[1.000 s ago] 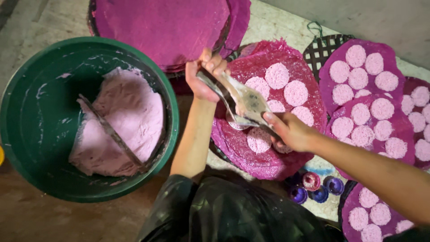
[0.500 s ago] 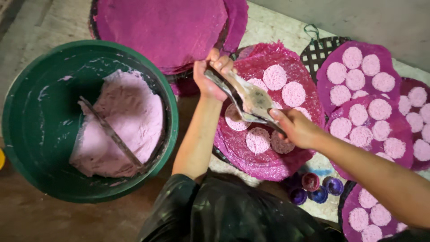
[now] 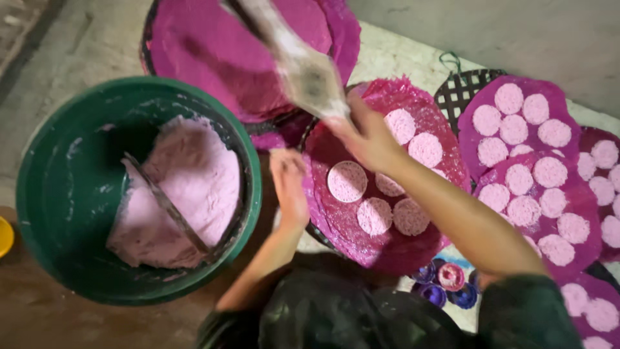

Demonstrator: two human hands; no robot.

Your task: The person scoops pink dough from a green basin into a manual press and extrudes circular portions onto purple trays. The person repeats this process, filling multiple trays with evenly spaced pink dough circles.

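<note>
My right hand point(image 3: 369, 137) grips a flat, dough-smeared metal spatula point(image 3: 303, 68) and holds it raised, its blade slanting up to the left over the stack of magenta cloths point(image 3: 213, 52). Below it lies a round tray covered with a magenta cloth point(image 3: 387, 249) carrying several pale pink dough discs point(image 3: 347, 181). My left hand point(image 3: 289, 184) hovers at that tray's left edge, fingers loose and nothing in it, between the tray and the green basin point(image 3: 45, 168). The basin holds a mound of pink dough point(image 3: 187, 187) with a thin stick point(image 3: 169, 210) lying across it.
To the right lie more magenta cloths with pink discs point(image 3: 516, 129), overlapping a black woven tray point(image 3: 462, 87). Small purple and pink caps point(image 3: 445, 279) sit by my knee. A yellow object point(image 3: 4, 236) shows at the left edge. A grey wall runs along the top right.
My right hand has swung the spatula up off the tray toward the cloth stack. My left hand has let go of the blade and dropped to the tray's left edge.
</note>
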